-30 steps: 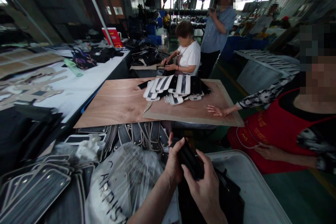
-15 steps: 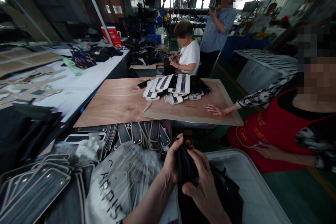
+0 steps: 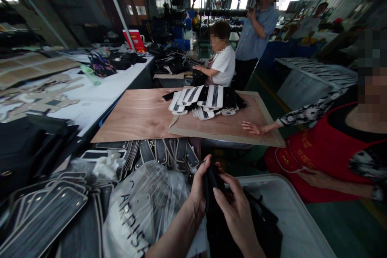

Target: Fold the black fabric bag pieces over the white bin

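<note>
A black, folded piece (image 3: 211,187), seemingly fabric or leather, stands on edge between my hands; its exact kind is hard to make out. My left hand (image 3: 199,179) is wrapped round its left side, thumb up along the top. Around the right side close the fingers and thumb of my right hand (image 3: 234,199). Under both hands, more black pieces (image 3: 256,217) lie in a pale plastic bin (image 3: 298,209). To the left of my left forearm sits a clear plastic bag (image 3: 145,201) with handwritten letters, and pale-edged pieces show inside it.
Ahead is a wooden board (image 3: 130,117) with a pile of white-and-dark striped pieces (image 3: 214,96). Dark panels with pale edging (image 3: 45,217) are stacked at left. A co-worker in a red apron (image 3: 296,157) rests a hand on the board; two other people are behind it.
My right thumb has moved up onto the black piece, and my right fingers have drawn in round it. The seated co-worker has turned slightly. The view has shifted a little left.
</note>
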The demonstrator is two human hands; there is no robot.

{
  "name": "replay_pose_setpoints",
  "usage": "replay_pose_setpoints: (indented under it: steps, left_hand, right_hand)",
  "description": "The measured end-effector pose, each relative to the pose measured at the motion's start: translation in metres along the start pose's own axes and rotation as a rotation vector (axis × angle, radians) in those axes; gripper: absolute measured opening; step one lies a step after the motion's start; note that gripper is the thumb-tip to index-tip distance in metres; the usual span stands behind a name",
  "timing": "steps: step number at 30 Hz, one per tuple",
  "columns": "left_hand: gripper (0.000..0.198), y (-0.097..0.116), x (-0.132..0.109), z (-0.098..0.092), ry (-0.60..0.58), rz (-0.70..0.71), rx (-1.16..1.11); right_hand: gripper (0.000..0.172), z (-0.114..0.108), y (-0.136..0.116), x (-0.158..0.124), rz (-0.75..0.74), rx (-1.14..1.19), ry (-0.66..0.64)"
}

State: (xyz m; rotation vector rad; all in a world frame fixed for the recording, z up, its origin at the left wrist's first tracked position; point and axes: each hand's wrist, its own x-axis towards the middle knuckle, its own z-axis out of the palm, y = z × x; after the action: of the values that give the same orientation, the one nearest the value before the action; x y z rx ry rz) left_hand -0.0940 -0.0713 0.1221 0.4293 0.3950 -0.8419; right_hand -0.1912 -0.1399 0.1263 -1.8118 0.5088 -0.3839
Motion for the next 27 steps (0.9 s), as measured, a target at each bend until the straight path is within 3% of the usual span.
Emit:
replay_pose_setpoints:
  steps: [6,10,14,18,23,27]
  left_hand:
    - [0.066,0.001,0.003,-0.003,-0.008,0.014,0.013]
    - [0.072,-0.004,0.002,-0.002,0.006,0.075,0.042]
    - [0.070,-0.010,0.000,-0.003,-0.001,0.241,0.296]
    - [0.063,-0.014,-0.004,-0.002,-0.009,0.337,0.523]
    - [0.066,-0.017,0.002,-0.006,0.123,0.261,0.585]
    - [0.066,-0.019,0.010,-0.007,0.239,0.252,0.657]
  right_hand:
    - [0.038,0.000,-0.003,-0.003,0.061,0.057,-0.022]
    - [0.056,0.007,-0.003,-0.007,0.074,0.140,0.004]
    - [0.067,0.008,0.000,-0.006,0.215,0.219,-0.012]
    - [0.074,0.000,0.002,-0.005,0.177,0.174,-0.144]
    - [0.066,-0.010,-0.001,-0.012,0.152,-0.050,-0.246]
    - [0.080,-0.010,0.006,-0.026,0.115,-0.167,-0.230]
